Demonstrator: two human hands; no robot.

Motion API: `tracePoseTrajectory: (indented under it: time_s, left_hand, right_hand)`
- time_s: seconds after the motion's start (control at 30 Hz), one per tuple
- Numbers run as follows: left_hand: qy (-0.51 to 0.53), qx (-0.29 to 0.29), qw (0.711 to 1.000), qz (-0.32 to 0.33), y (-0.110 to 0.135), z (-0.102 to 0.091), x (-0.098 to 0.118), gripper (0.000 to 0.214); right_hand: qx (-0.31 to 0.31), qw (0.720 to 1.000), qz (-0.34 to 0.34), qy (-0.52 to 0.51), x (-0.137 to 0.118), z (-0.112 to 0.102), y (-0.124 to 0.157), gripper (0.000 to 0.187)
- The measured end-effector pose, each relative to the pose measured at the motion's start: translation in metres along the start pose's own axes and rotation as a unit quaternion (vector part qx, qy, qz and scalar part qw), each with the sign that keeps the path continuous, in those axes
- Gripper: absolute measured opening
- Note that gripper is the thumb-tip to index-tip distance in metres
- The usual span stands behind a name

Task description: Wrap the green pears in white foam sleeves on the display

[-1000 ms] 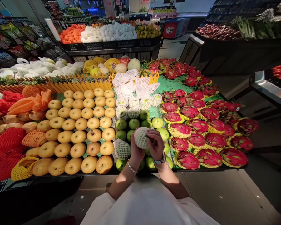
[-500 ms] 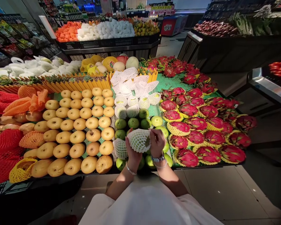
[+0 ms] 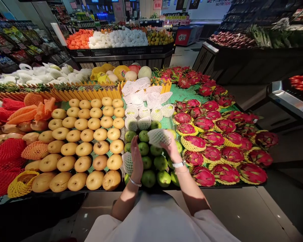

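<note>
My right hand [image 3: 170, 148] is closed around the near right end of a green fruit in a white foam net [image 3: 158, 137], held above the green fruits; it is slightly blurred. My left hand [image 3: 136, 159] has let go, its fingers stretched upward and the palm turned toward the right, with nothing in it. Just left of this hand lies another netted green fruit [image 3: 127, 163], partly covered by it. Bare green fruits [image 3: 148, 178] sit in rows beneath and between my hands. Behind them stand several fruits in white foam nets [image 3: 143, 122].
Rows of round yellow-brown pears [image 3: 81, 164] fill the display on the left. Dragon fruits [image 3: 212, 154] in yellow nets lie to the right. Loose white foam nets [image 3: 138, 97] are heaped at the back, near an orange picket divider [image 3: 108, 93]. Red nets [image 3: 7, 153] lie far left.
The netted fruit has moved up and right with my right hand. My left hand has released it and drawn away to the left, its fingers straightening. The view has tilted slightly upward.
</note>
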State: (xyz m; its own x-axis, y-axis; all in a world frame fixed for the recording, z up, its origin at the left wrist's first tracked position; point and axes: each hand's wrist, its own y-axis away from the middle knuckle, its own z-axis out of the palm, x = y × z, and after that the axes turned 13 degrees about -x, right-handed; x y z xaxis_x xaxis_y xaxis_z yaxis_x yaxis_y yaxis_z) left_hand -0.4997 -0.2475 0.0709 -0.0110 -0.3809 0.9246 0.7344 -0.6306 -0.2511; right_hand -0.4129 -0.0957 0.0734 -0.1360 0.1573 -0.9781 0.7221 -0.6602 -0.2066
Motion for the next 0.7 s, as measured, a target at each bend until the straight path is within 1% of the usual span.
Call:
tracePoseTrajectory:
  time_s: [0.03,0.07,0.1,0.13,0.2,0.23,0.3,0.33,0.37,0.4,0.47,0.6,0.67,0.7]
  left_hand:
    - [-0.022,0.016,0.999,0.017,-0.002,-0.007,0.001,0.045]
    - [-0.045,0.030,0.998,0.025,-0.003,-0.015,0.003,0.043]
    - [-0.065,0.039,0.997,0.022,-0.003,-0.023,0.004,0.041]
    - [-0.084,0.043,0.995,0.010,-0.002,-0.030,0.006,0.038]
    - [-0.119,0.051,0.991,-0.017,0.001,-0.043,0.009,0.033]
    - [-0.131,0.055,0.989,-0.028,0.003,-0.049,0.010,0.032]
    - [-0.141,0.060,0.987,-0.041,0.007,-0.057,0.011,0.029]
    - [-0.138,0.059,0.988,-0.044,0.008,-0.061,0.010,0.028]
    - [-0.138,0.053,0.988,-0.048,0.008,-0.064,0.009,0.028]
    - [-0.144,0.045,0.987,-0.052,0.008,-0.068,0.006,0.027]
    - [-0.166,0.032,0.984,-0.061,0.006,-0.078,0.001,0.026]
    - [-0.212,0.021,0.974,-0.080,0.000,-0.097,-0.007,0.027]
    - [-0.266,0.018,0.960,-0.087,-0.001,-0.106,-0.007,0.027]
    - [-0.293,0.015,0.952,-0.090,-0.002,-0.109,-0.005,0.027]
  right_hand:
    - [0.019,0.999,-0.007,0.039,0.000,-0.011,-0.016,0.062]
    - [0.035,0.994,-0.011,0.102,0.000,-0.024,-0.033,0.070]
    - [0.041,0.982,-0.009,0.185,-0.001,-0.036,-0.050,0.073]
    - [0.043,0.956,-0.002,0.291,-0.001,-0.048,-0.067,0.073]
    - [-0.007,0.885,0.032,0.465,0.001,-0.067,-0.095,0.072]
    - [-0.036,0.848,0.049,0.526,0.003,-0.073,-0.106,0.073]
    - [-0.116,0.786,0.072,0.603,0.012,-0.082,-0.122,0.072]
    - [-0.157,0.765,0.077,0.620,0.017,-0.084,-0.127,0.072]
    - [-0.193,0.751,0.079,0.626,0.023,-0.086,-0.130,0.070]
    - [-0.221,0.746,0.079,0.624,0.029,-0.088,-0.133,0.069]
    - [-0.241,0.753,0.080,0.607,0.040,-0.091,-0.136,0.070]
    - [-0.224,0.778,0.089,0.580,0.053,-0.095,-0.132,0.075]
    - [-0.194,0.793,0.098,0.569,0.055,-0.092,-0.125,0.078]
    - [-0.169,0.805,0.098,0.559,0.055,-0.089,-0.121,0.079]
